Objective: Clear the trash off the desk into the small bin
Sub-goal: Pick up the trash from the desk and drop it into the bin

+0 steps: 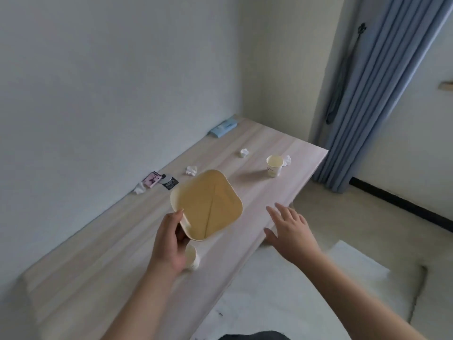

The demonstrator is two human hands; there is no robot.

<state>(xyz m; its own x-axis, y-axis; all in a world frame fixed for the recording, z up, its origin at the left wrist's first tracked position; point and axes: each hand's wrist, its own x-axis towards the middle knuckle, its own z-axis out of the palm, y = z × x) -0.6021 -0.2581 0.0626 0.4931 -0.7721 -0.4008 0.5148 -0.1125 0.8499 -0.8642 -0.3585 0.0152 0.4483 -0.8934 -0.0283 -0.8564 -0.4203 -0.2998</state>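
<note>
Bin [208, 204] tilted mouth-up in my left hand [169, 244], clamped at its near rim to catch scraps | right hand [289, 227] spread, empty, reaching out | paper cup [274, 165] and tissue wads [191, 170] lie beyond the grip on the desk [103, 261].

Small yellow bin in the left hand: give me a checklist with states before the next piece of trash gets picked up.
1. Left hand grips the small yellow plastic bin by its rim: ok.
2. Bin mouth open and tilted toward the person, with room inside: ok.
3. Right hand open and free above the desk's front edge: ok.
4. Trash on the light wooden desk: crumpled white tissue and upright white paper cup not yet binned: not ok.
5. Second small paper cup beside the left wrist, risk of a knock: not ok.
6. Whether the upright cup holds liquid: cannot tell.
</note>
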